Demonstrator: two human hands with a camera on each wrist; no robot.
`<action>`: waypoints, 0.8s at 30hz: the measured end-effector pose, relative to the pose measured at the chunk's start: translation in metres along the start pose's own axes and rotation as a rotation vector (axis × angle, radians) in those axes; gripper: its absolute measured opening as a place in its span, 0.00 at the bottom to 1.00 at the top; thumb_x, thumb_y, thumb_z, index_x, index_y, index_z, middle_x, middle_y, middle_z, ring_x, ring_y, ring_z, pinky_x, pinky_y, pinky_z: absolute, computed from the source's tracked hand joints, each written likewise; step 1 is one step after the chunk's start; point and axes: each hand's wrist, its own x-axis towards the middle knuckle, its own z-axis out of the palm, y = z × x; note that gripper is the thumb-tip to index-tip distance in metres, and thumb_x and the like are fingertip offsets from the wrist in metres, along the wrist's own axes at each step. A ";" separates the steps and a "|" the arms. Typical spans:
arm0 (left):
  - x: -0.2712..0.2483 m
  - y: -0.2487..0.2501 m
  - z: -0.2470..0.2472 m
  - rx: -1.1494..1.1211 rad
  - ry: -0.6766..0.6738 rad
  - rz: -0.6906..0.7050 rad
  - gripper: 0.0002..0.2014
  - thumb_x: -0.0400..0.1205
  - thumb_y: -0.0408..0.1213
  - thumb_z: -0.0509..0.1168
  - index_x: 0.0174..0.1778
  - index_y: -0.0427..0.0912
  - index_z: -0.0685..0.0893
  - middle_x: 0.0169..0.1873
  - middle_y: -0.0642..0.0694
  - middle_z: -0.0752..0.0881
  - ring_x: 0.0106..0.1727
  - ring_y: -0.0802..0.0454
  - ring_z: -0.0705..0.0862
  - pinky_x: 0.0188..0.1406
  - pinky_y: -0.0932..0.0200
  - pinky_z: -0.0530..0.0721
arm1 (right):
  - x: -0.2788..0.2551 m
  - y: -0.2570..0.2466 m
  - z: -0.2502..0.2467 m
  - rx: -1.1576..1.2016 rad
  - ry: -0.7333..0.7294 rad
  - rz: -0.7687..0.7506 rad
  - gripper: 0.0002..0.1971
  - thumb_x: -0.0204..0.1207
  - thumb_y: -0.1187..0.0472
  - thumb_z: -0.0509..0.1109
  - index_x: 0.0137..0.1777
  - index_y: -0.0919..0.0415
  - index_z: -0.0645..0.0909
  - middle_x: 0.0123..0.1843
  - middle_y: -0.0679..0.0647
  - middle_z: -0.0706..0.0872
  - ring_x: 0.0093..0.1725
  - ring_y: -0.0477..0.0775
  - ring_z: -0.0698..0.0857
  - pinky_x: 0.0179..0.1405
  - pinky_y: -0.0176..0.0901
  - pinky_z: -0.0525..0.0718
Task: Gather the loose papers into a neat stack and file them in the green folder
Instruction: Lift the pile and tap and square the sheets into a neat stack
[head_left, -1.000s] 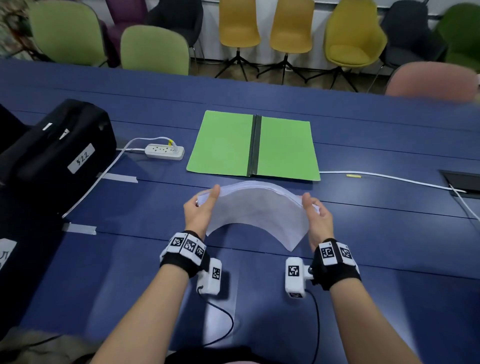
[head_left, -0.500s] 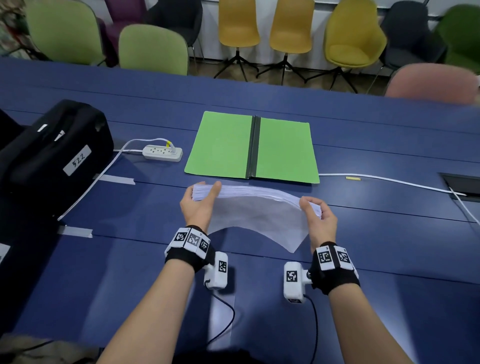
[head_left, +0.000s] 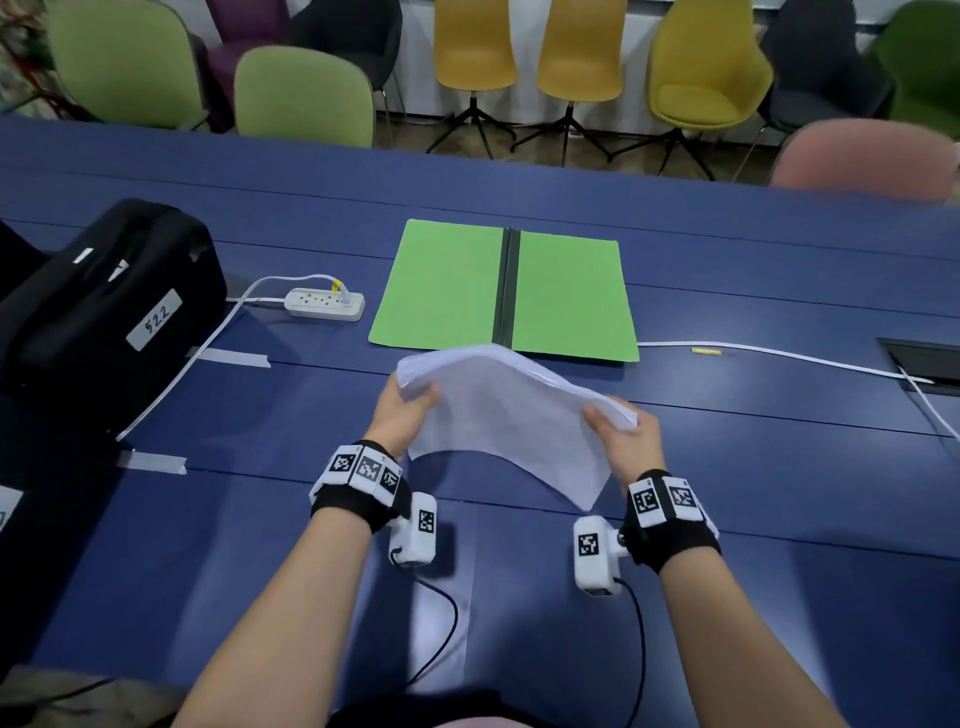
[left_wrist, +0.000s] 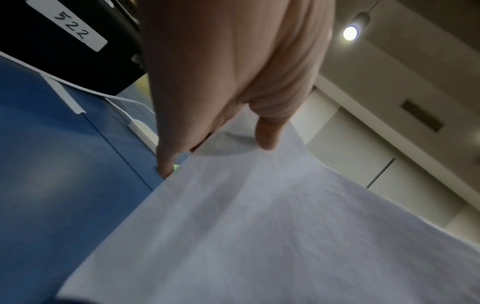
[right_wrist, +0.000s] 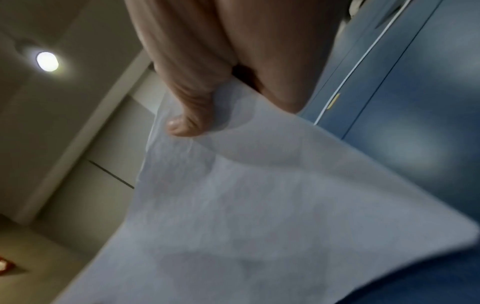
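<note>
The papers (head_left: 498, 410) are gathered, gripped by the left hand (head_left: 402, 415) and right hand (head_left: 626, 447) just before the open green folder (head_left: 441, 291); filing remains.

A white stack of papers (head_left: 511, 415) is held above the blue table, sagging toward the viewer. Just beyond it the green folder (head_left: 452, 291) lies open and flat, dark spine in the middle

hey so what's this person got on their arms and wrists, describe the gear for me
Both forearms are bare, with no sleeves. The left hand and right hand have nothing on them. Each wrist carries a black wristband fronted by white tiles printed with black square codes. A white boxy camera unit with its own code marker hangs from each band, trailing a thin black cable.
</note>
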 end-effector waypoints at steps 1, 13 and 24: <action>0.000 0.003 0.001 0.008 0.030 0.016 0.17 0.82 0.31 0.64 0.67 0.43 0.73 0.60 0.44 0.82 0.60 0.48 0.80 0.62 0.55 0.78 | -0.001 -0.005 0.001 0.022 0.021 -0.036 0.09 0.73 0.68 0.73 0.40 0.52 0.85 0.34 0.42 0.90 0.35 0.40 0.86 0.46 0.39 0.82; 0.004 -0.027 -0.009 0.193 0.123 -0.015 0.18 0.79 0.28 0.58 0.66 0.37 0.74 0.59 0.39 0.83 0.62 0.41 0.83 0.58 0.55 0.78 | -0.018 0.003 0.015 0.000 -0.088 0.035 0.08 0.74 0.66 0.73 0.42 0.50 0.84 0.39 0.47 0.87 0.32 0.33 0.86 0.36 0.29 0.83; -0.037 0.049 -0.003 0.738 0.162 0.491 0.12 0.73 0.23 0.60 0.47 0.40 0.82 0.37 0.42 0.87 0.47 0.33 0.82 0.41 0.50 0.78 | 0.001 0.001 -0.026 -0.923 -0.149 -0.089 0.22 0.66 0.47 0.78 0.61 0.49 0.85 0.66 0.46 0.85 0.73 0.55 0.77 0.73 0.54 0.71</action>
